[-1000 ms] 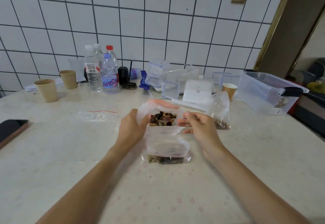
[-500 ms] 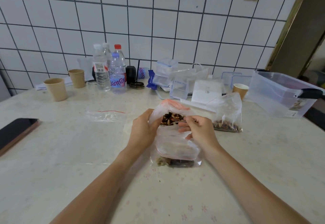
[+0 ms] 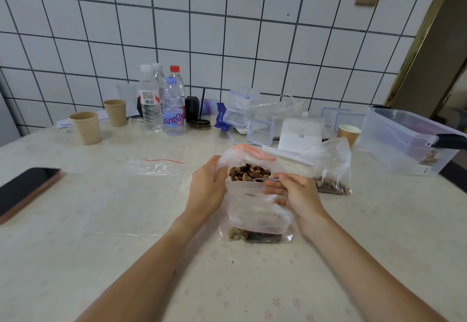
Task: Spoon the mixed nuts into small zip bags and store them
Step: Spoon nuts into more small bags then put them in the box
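Observation:
A large clear bag of mixed nuts (image 3: 249, 171) stands open mid-table. My left hand (image 3: 207, 190) grips its left rim and holds the mouth open. My right hand (image 3: 295, 193) pinches the handle of a metal spoon (image 3: 261, 179), whose bowl lies in the nuts at the bag's mouth. In front of the big bag lies a small zip bag (image 3: 255, 220) with a red seal line and some nuts at its bottom. A second small zip bag with nuts (image 3: 331, 170) stands to the right. An empty zip bag (image 3: 154, 166) lies flat to the left.
A clear storage box (image 3: 404, 142) sits at the far right. Small lidded containers (image 3: 242, 109), water bottles (image 3: 173, 109) and paper cups (image 3: 86, 127) line the tiled wall. A phone (image 3: 22, 190) lies at the left table edge.
The spoon's bowl now shows in the nuts at the big bag's mouth. My right hand has shifted slightly right. My head has moved, so the scene sits further right in view.

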`<state>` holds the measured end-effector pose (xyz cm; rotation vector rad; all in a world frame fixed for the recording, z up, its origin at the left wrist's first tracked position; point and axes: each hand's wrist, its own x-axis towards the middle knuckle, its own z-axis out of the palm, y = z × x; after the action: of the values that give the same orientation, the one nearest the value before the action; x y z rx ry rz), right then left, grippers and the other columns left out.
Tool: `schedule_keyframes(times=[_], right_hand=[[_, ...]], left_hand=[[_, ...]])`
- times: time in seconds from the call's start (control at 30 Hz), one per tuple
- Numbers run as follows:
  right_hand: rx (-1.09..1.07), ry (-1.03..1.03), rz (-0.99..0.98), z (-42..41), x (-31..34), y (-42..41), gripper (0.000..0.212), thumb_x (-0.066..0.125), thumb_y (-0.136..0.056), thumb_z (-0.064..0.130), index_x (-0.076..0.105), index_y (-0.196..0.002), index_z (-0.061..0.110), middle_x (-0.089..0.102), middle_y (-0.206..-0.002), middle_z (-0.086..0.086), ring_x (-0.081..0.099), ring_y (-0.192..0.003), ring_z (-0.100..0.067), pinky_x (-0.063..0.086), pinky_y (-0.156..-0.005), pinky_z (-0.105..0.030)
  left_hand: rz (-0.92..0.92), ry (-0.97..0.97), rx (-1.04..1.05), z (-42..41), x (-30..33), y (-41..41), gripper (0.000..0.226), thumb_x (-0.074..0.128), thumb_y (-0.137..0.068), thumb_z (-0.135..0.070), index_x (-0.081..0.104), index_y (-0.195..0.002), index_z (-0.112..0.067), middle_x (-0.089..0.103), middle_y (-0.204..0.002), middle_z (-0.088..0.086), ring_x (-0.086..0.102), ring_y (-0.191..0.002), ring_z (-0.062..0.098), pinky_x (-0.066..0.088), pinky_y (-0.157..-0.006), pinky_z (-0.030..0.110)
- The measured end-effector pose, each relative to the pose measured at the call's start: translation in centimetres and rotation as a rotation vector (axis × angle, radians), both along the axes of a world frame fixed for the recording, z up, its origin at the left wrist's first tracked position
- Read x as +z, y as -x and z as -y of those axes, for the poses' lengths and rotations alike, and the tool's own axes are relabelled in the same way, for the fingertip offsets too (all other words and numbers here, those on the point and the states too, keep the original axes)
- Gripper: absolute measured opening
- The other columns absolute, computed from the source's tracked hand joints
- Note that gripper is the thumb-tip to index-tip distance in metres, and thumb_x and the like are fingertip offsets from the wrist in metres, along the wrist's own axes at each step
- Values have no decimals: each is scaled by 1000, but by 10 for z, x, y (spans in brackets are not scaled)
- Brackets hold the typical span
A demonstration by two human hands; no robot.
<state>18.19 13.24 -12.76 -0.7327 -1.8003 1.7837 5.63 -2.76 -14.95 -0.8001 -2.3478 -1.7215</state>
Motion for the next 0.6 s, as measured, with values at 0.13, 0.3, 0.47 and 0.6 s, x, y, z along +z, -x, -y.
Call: schedule_keyframes(times=[0.13, 0.3, 0.47, 0.6], right_hand=[[-1, 39, -27, -2, 4, 0, 20, 50, -107, 13, 69, -108, 5, 80, -94, -11, 79, -85, -27, 56, -54, -31], [0, 17, -58, -3, 17, -10, 19, 50, -108, 11, 68, -108, 4, 80, -95, -14, 78, -86, -29, 58, -54, -32], [7, -8, -91, -3, 35, -27, 20, 49, -108, 11, 68, -108, 4, 80, -94, -15, 78, -85, -28, 57, -55, -32], [29, -25, -121, -6, 45, -50, 21, 49, -108, 12, 68, -108, 3, 79, -96, -16, 78, -88, -30, 58, -56, -31]], left_hand=[[21, -8, 17, 1, 2, 3, 17, 48, -106, -22, 62, -109, -30, 70, -84, -8, 67, -60, 10, 56, -64, 32], [128, -44, 33, 3, 4, 3, 28, 58, -102, -37, 61, -125, -21, 71, -94, -5, 71, -73, 10, 60, -69, 37], [91, 29, 83, 13, 8, 3, 56, 73, -89, -53, 55, -134, -24, 63, -115, -6, 66, -98, 14, 59, -84, 36], [-3, 53, 135, 20, 11, -2, 57, 74, -88, -54, 56, -131, -22, 55, -120, -8, 58, -103, 11, 49, -87, 28]])
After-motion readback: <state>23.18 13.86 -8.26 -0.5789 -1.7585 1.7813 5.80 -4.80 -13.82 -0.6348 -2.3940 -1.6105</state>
